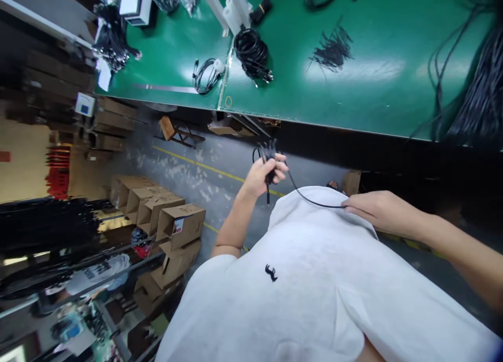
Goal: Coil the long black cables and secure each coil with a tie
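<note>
My left hand is closed around a gathered black cable, with loops and ends sticking out above and below the fingers. From there a single length sags across to my right hand, which pinches it between thumb and fingers. Both hands are in front of my white shirt, short of the green table's edge. On the table beyond them lie a coiled bundle of black cable and a small pile of thin black ties or wire pieces.
At the table's right end hangs a thick bunch of black cables. A smaller coil and a metal ruler-like strip lie on the left part. Open cardboard boxes line the floor at left, and a wooden stool stands beyond.
</note>
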A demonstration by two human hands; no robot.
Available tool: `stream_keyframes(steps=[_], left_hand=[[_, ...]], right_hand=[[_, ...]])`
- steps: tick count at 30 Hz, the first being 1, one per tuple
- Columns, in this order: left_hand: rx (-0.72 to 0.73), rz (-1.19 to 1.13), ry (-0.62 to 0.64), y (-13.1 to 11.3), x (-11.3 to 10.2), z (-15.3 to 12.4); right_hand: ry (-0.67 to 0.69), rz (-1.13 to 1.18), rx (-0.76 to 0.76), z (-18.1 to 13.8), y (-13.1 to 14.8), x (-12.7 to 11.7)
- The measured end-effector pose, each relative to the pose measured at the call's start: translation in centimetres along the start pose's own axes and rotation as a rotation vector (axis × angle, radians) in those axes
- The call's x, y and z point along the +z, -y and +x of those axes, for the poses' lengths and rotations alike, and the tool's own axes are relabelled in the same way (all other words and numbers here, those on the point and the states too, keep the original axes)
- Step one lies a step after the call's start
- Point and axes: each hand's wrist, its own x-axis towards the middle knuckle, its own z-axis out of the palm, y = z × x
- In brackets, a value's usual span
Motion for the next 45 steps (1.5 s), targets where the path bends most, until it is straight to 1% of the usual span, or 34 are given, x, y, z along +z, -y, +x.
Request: stream_keyframes(steps=[2,5,7,8,10,12,14,16,18,20,21,23,24,27,29,30,32,34,35,36,38,40,43,45], left_hand=[[-0.099,0.097,0.142,2.0,0.8,0.5],[-0.209,0.142,0.393,4.2,2.2,0.2],[-0.268,0.16,0.538,4.8,3.2,-0.3],[-0.29,0.163,0.589,4.8,3.7,-0.5],[-0.334,0.146,0.646,4.7,4.4,-0.9],[-0.388,0.097,0.657,4.4,4.5,-1.2],[-0.418,0.025,0.639,3.9,3.9,-1.4],[-0.386,-0.044,0.57,3.3,3.0,-1.6],[-0.328,-0.094,0.468,2.7,2.0,-1.8],[-0.285,-0.115,0.395,2.3,1.4,-1.9],[-0.275,-0.118,0.382,2.1,1.3,-1.9],[-0.269,-0.112,0.399,2.1,1.4,-1.9],[-0.277,-0.102,0.424,2.2,1.6,-1.9],[-0.342,-0.052,0.538,2.7,2.3,-1.9],[-0.378,-0.039,0.6,2.9,2.5,-1.9],[-0.371,-0.053,0.602,2.9,2.6,-1.9],[-0.305,-0.1,0.545,2.6,2.6,-1.8],[-0.233,-0.11,0.468,2.2,2.6,-1.7],[-0.217,-0.092,0.461,2.1,2.7,-1.7],[-0.216,-0.062,0.48,2.0,2.8,-1.8],[-0.231,0.013,0.555,2.1,3.2,-2.0],[-0.215,0.102,0.613,2.2,3.7,-2.3],[-0.128,0.241,0.657,2.4,4.2,-2.7],[-0.08,0.3,0.69,2.4,4.2,-2.8]], right_hand=[[-0.077,0.021,-0.056,2.0,2.3,-2.0],[-0.126,-0.013,-0.062,4.3,3.1,-4.3],[-0.119,-0.034,-0.055,5.2,3.0,-4.9],[-0.118,-0.03,-0.053,5.5,3.0,-5.0],[-0.122,0.01,-0.053,5.9,2.5,-5.1],[-0.131,0.075,-0.046,6.0,1.1,-5.3],[-0.182,0.117,-0.005,5.8,-1.5,-5.4],[-0.273,0.108,0.094,5.4,-4.6,-5.2],[-0.347,0.09,0.232,4.7,-7.3,-4.7],[-0.325,0.105,0.343,3.9,-8.8,-3.8],[-0.294,0.117,0.377,3.6,-8.9,-3.4],[-0.244,0.152,0.392,3.2,-8.2,-2.7],[-0.245,0.184,0.375,3.3,-7.5,-2.5],[-0.277,0.314,0.238,4.1,-4.7,-2.3],[-0.218,0.364,0.161,5.0,-3.3,-2.5],[-0.164,0.373,0.151,5.3,-2.9,-2.6],[-0.08,0.393,0.179,5.6,-2.8,-2.8],[-0.064,0.418,0.218,5.4,-3.1,-2.9],[-0.083,0.424,0.229,5.2,-3.3,-2.9],[-0.116,0.418,0.231,4.9,-3.3,-2.9],[-0.213,0.337,0.226,4.6,-2.8,-2.8],[-0.346,0.161,0.212,4.5,-1.7,-2.8],[-0.547,-0.169,0.212,4.5,0.5,-2.8],[-0.657,-0.339,0.23,4.4,1.6,-2.8]])
